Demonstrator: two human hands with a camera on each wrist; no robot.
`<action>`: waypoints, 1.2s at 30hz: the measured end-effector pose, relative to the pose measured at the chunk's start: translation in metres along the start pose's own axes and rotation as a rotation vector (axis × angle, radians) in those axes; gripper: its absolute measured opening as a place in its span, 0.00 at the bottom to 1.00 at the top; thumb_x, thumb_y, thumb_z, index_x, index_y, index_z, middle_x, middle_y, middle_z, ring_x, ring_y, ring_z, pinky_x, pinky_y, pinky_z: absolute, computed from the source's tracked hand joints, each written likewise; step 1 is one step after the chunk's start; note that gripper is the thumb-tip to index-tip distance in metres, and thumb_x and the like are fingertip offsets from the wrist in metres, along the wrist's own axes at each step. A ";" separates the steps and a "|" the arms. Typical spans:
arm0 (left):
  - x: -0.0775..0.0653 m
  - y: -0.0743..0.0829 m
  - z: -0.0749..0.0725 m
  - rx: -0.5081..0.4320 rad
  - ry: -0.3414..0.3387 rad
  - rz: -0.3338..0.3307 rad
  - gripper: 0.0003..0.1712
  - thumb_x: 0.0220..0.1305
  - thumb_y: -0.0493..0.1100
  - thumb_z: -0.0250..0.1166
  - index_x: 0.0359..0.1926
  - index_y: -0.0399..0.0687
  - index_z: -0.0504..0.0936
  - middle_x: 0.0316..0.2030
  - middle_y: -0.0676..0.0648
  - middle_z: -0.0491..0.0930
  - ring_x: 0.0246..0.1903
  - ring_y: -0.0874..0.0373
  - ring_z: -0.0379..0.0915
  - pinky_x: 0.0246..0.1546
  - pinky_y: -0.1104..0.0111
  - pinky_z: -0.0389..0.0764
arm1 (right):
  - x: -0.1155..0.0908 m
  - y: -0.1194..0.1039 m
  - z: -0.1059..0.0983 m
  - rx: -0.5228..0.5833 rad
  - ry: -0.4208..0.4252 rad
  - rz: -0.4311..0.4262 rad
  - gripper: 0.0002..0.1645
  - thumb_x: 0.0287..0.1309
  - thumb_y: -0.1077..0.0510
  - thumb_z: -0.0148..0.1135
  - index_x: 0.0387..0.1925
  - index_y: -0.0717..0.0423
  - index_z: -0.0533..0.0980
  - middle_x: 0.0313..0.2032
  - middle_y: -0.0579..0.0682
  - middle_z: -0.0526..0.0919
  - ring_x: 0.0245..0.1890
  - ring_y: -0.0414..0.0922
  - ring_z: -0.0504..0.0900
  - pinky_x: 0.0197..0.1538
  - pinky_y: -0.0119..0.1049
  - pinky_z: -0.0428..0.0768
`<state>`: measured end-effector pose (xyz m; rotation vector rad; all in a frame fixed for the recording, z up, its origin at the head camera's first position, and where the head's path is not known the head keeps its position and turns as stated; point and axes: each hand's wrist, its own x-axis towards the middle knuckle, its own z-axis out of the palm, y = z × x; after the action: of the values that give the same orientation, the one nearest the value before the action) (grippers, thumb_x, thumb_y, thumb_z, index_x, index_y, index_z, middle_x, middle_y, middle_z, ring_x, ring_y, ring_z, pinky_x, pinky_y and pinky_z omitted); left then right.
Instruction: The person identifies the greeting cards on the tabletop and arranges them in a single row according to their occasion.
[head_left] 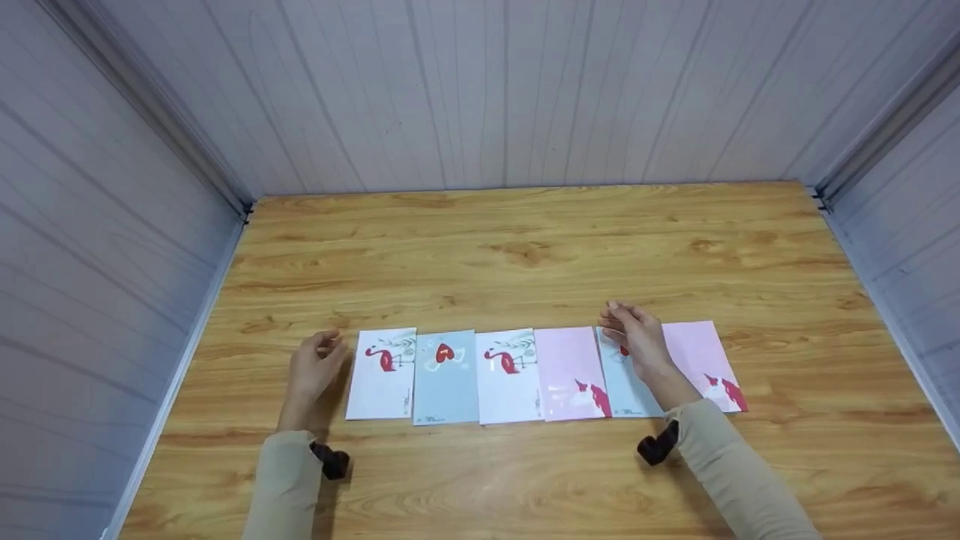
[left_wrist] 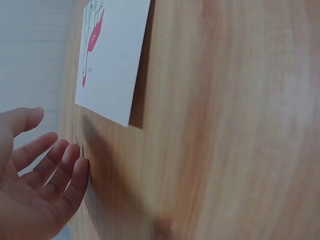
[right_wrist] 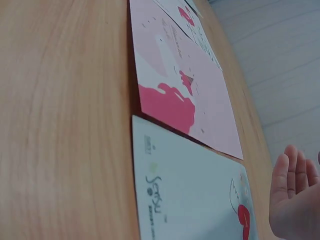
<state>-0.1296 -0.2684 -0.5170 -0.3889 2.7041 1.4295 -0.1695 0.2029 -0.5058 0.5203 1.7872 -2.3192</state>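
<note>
Several thin, flat, notebook-like booklets lie edge to edge in one row. From the left come a white flamingo booklet (head_left: 379,394), a light blue booklet (head_left: 450,390) with a winged red heart, another white flamingo booklet (head_left: 506,397), and a pink unicorn booklet (head_left: 562,367). A second light blue booklet (head_left: 628,390) and a second pink booklet (head_left: 694,352) end the row. My left hand (head_left: 313,367) is just left of the first white booklet, fingers loosely bent, holding nothing. Over the second light blue booklet's upper part, my right hand (head_left: 637,337) hides some of it and holds nothing.
The booklets lie on a wood-grain table (head_left: 517,255). Pale panelled walls (head_left: 495,97) stand at its back and both sides. Each wrist bears a small black device (head_left: 658,444) at the sleeve cuff.
</note>
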 end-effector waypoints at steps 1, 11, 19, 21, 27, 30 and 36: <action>0.000 0.000 0.000 -0.001 0.003 -0.003 0.22 0.62 0.41 0.54 0.55 0.34 0.67 0.46 0.37 0.70 0.44 0.47 0.67 0.36 0.64 0.71 | 0.000 0.001 0.003 -0.011 0.002 0.010 0.18 0.58 0.55 0.55 0.45 0.64 0.66 0.35 0.53 0.77 0.37 0.45 0.78 0.45 0.36 0.72; -0.002 -0.005 0.005 0.031 0.043 -0.001 0.22 0.60 0.41 0.56 0.53 0.33 0.69 0.44 0.38 0.70 0.43 0.48 0.66 0.40 0.60 0.70 | -0.002 0.019 0.032 -0.077 -0.008 0.053 0.18 0.58 0.55 0.55 0.44 0.63 0.67 0.36 0.55 0.77 0.34 0.44 0.79 0.41 0.35 0.74; 0.001 -0.007 0.007 0.041 0.047 0.014 0.20 0.60 0.39 0.56 0.51 0.31 0.71 0.41 0.37 0.69 0.42 0.48 0.65 0.42 0.59 0.67 | -0.005 0.033 0.056 -0.044 -0.041 0.071 0.20 0.57 0.56 0.56 0.46 0.66 0.68 0.34 0.55 0.78 0.32 0.44 0.80 0.39 0.35 0.75; 0.002 -0.007 0.008 0.041 0.047 0.008 0.20 0.60 0.39 0.56 0.50 0.31 0.71 0.41 0.38 0.69 0.42 0.48 0.65 0.41 0.59 0.67 | -0.004 0.039 0.061 -0.046 -0.054 0.071 0.19 0.55 0.55 0.58 0.44 0.64 0.70 0.33 0.54 0.79 0.32 0.44 0.80 0.38 0.35 0.75; 0.003 -0.005 0.009 0.055 0.033 -0.022 0.18 0.60 0.39 0.55 0.50 0.33 0.72 0.41 0.39 0.68 0.42 0.49 0.64 0.41 0.60 0.67 | -0.006 0.047 0.082 -0.073 -0.089 0.074 0.20 0.53 0.52 0.60 0.43 0.63 0.70 0.34 0.54 0.79 0.33 0.45 0.80 0.38 0.34 0.75; 0.003 -0.004 0.009 0.066 0.034 -0.020 0.18 0.60 0.39 0.54 0.49 0.32 0.72 0.40 0.39 0.68 0.41 0.48 0.64 0.41 0.60 0.67 | -0.011 0.046 0.095 -0.041 -0.102 0.091 0.19 0.55 0.57 0.58 0.43 0.66 0.69 0.32 0.55 0.78 0.32 0.46 0.80 0.37 0.35 0.76; 0.004 -0.002 0.013 0.087 0.036 -0.004 0.18 0.60 0.39 0.55 0.49 0.33 0.73 0.40 0.39 0.69 0.40 0.48 0.65 0.41 0.58 0.66 | -0.017 0.053 0.120 -0.038 -0.145 0.149 0.16 0.56 0.60 0.56 0.45 0.65 0.70 0.32 0.55 0.78 0.31 0.46 0.80 0.35 0.35 0.76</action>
<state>-0.1342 -0.2597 -0.5267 -0.4179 2.7804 1.3114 -0.1567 0.0725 -0.5207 0.4499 1.6637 -2.1608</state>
